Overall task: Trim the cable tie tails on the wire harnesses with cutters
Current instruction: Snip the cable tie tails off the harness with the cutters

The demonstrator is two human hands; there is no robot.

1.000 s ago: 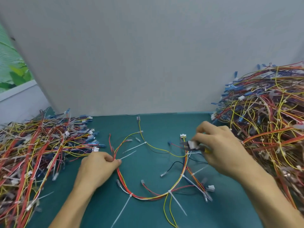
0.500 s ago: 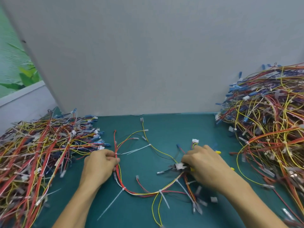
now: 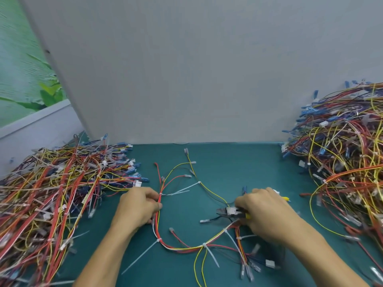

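Observation:
One wire harness of red, yellow and white wires lies looped on the green mat between my hands. Several white cable ties on it have long tails, such as the tail at its lower left and another tail at the bottom. My left hand pinches the red bundle on the loop's left side. My right hand grips yellow-handled cutters, their dark jaws pointing left at a white connector on the harness's right branch.
A large heap of harnesses covers the mat's left side, and a taller heap fills the right. A grey partition stands behind the green mat.
My right hand came down and toward me with the cutters, from above the mat to the harness's right branch. My left hand shifted slightly along the red bundle. The view tilted a little.

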